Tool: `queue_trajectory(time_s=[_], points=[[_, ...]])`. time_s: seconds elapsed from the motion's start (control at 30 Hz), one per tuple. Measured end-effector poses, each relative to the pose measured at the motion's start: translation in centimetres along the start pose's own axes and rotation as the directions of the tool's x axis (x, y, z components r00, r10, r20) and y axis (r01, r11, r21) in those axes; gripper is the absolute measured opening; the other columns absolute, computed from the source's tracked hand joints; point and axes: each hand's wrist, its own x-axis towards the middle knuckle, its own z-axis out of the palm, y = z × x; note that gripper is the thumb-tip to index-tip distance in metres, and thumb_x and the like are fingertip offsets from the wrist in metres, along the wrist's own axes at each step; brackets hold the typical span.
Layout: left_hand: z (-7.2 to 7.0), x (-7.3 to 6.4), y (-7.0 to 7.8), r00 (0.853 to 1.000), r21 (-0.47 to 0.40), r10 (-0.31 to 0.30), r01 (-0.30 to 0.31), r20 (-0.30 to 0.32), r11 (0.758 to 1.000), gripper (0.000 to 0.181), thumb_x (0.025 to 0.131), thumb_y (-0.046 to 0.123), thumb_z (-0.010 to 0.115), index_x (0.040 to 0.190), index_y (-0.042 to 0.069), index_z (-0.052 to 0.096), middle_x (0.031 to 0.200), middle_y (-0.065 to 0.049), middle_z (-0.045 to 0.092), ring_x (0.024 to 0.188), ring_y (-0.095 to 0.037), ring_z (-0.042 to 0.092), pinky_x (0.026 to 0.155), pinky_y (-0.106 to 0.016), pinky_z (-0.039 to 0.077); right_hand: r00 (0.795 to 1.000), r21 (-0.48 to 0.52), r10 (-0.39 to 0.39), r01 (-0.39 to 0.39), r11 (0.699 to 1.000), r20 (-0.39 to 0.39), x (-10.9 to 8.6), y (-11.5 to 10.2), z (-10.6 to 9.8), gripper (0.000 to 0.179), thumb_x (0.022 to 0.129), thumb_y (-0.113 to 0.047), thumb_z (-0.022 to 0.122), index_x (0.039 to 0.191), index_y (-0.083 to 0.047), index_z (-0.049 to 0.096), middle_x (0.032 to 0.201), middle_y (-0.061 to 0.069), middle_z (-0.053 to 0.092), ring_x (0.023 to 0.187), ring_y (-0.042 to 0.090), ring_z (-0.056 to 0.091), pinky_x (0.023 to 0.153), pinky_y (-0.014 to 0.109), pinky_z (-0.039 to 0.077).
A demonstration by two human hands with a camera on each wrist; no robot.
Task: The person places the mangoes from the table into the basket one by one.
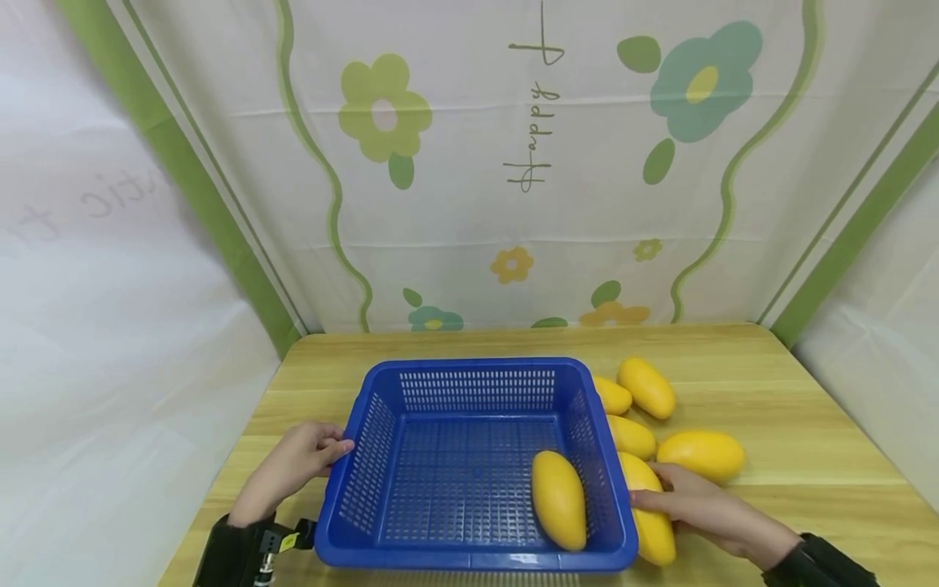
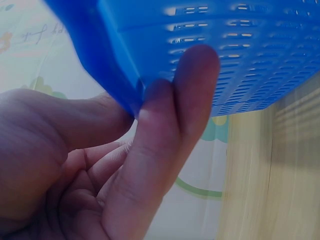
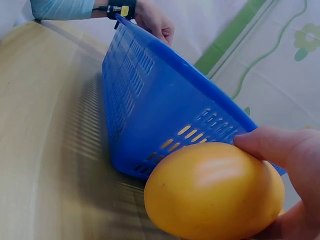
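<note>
A blue plastic basket (image 1: 469,456) with slotted walls stands at the front middle, one mango (image 1: 559,499) lying inside near its right wall. My left hand (image 1: 304,456) pinches the basket's left rim, thumb on the rim and fingers (image 2: 197,85) against the outside of the slotted wall. On the other side, my right hand (image 1: 697,501) holds a yellow mango (image 3: 212,192) just outside the right wall, thumb (image 3: 265,142) on its upper side at the basket's rim. The fingers' far ends are hidden behind that mango.
Several more mangoes lie on the wooden table (image 1: 800,440) right of the basket: one mango (image 1: 700,456) beside the right hand, another mango (image 1: 647,387) farther back. A flower-printed cloth (image 1: 455,204) hangs behind the table, with white cloth at both sides.
</note>
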Motion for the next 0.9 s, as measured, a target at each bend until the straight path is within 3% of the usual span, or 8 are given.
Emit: queue_trajectory(time_s=[0.4, 0.63, 0.9], points=[[0.1, 0.0, 0.1, 1.0, 0.003, 0.004, -0.004, 0.002, 1.0, 0.027, 0.103, 0.014, 0.055, 0.111, -0.008, 0.067, 0.089, -0.008, 0.075, 0.081, -0.021, 0.074, 0.072, -0.035, 0.064, 1.0, 0.02, 0.009, -0.01, 1.0, 0.008, -0.5, -0.4, -0.5, 0.074, 0.104, -0.032, 0.051, 0.145, 0.021, 0.02, 0.117, 0.011, 0.063, 0.101, 0.022, 0.064, 0.083, 0.041, 0.06], [0.0, 0.0, 0.1, 0.999, -0.01, 0.031, -0.031, 0.013, 0.999, 0.028, 0.103, 0.013, 0.054, 0.113, -0.01, 0.066, 0.092, -0.011, 0.075, 0.082, -0.023, 0.075, 0.071, -0.035, 0.064, 1.0, 0.016, -0.002, 0.002, 1.0, 0.011, -0.9, -0.7, -0.9, 0.07, 0.104, -0.032, 0.05, 0.144, 0.02, 0.025, 0.115, 0.01, 0.065, 0.1, 0.023, 0.064, 0.083, 0.041, 0.06], [0.0, -0.1, 0.2, 1.0, -0.013, 0.015, -0.015, 0.005, 1.0, 0.028, 0.103, 0.014, 0.055, 0.113, -0.009, 0.066, 0.092, -0.01, 0.075, 0.083, -0.022, 0.075, 0.072, -0.035, 0.064, 0.999, -0.029, -0.027, 0.026, 0.999, -0.019, -1.4, -1.8, -1.6, 0.067, 0.104, -0.031, 0.05, 0.142, 0.021, 0.029, 0.114, 0.011, 0.065, 0.1, 0.023, 0.065, 0.083, 0.042, 0.06]])
